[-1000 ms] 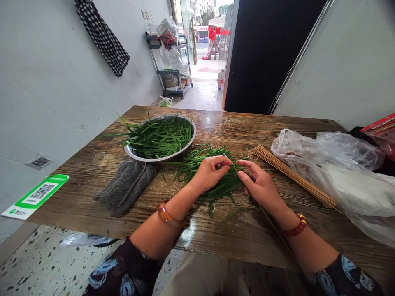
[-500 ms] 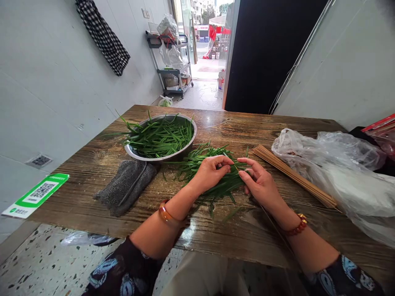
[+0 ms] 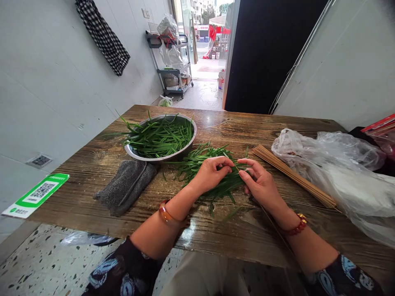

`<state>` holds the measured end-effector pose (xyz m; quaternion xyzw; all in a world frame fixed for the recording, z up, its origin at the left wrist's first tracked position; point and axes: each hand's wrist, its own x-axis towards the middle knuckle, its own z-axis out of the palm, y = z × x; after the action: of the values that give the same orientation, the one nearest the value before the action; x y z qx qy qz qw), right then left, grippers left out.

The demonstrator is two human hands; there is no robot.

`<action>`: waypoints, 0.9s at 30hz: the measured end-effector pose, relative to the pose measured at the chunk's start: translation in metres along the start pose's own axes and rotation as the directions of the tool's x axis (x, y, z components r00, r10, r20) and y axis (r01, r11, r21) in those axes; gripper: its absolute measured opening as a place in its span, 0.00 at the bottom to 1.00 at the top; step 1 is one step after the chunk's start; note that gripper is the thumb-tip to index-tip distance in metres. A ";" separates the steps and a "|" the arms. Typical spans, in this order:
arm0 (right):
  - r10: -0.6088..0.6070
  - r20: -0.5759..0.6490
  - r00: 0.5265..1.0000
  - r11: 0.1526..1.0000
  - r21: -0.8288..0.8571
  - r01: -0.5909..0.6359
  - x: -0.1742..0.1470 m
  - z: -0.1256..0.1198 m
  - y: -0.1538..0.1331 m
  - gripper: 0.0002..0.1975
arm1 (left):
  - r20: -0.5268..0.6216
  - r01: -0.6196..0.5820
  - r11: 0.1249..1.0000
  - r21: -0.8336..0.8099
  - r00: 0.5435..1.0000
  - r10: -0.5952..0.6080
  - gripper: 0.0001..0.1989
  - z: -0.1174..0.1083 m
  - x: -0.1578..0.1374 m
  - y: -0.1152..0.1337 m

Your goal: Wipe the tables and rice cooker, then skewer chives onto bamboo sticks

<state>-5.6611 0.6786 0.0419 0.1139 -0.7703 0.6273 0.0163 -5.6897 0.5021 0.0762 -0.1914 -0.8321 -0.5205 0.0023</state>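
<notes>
My left hand (image 3: 213, 173) is closed in a pinch, thumb against forefinger, on what looks like a garlic chive leaf, mostly hidden by the fingertips. Close on its right, my right hand (image 3: 258, 181) is closed round a thin bamboo skewer (image 3: 236, 167). The skewer's tip shows between the two hands, and its shaft runs back beneath the right wrist. Under both hands lies a loose pile of cut green garlic chives (image 3: 197, 161) on the wooden table. More chives (image 3: 163, 137) fill a metal bowl (image 3: 194, 133) behind the left hand.
A bundle of bamboo skewers (image 3: 293, 176) lies right of the chives, beside crumpled clear plastic bags (image 3: 352, 181). A dark grey mesh cloth (image 3: 125, 189) is left of my arm. A green-and-white QR sign (image 3: 40, 193) sits at the table's left edge. Beyond stands a trolley (image 3: 174, 72).
Both hands stay almost in place. The pale leaf end above the left fingertips shows less now, and the fingertips have shifted very slightly. Everything else is still.
</notes>
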 end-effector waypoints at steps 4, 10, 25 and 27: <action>0.002 0.000 1.000 1.000 0.009 -0.002 0.000 0.000 0.001 0.19 | 0.029 -0.022 0.999 0.041 0.999 0.020 0.07 -0.001 -0.001 0.001; -0.016 -0.007 1.000 1.000 -0.007 0.016 0.000 -0.002 0.003 0.20 | 0.158 -0.112 0.991 0.074 0.982 0.099 0.09 -0.001 -0.003 0.002; 0.047 0.244 0.969 0.992 -0.122 -0.018 -0.001 -0.002 0.006 0.11 | 0.072 -0.142 0.817 0.559 0.990 0.123 0.05 -0.013 0.003 -0.014; 0.043 0.302 0.952 0.990 -0.141 0.000 -0.002 -0.002 0.004 0.10 | 0.113 -0.141 0.763 0.631 0.990 0.089 0.06 -0.012 0.002 -0.013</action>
<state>-5.6603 0.6813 0.0383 0.1994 -0.8067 0.5469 -0.1015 -5.6975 0.4874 0.0710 -0.2497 -0.9453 -0.1990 0.0673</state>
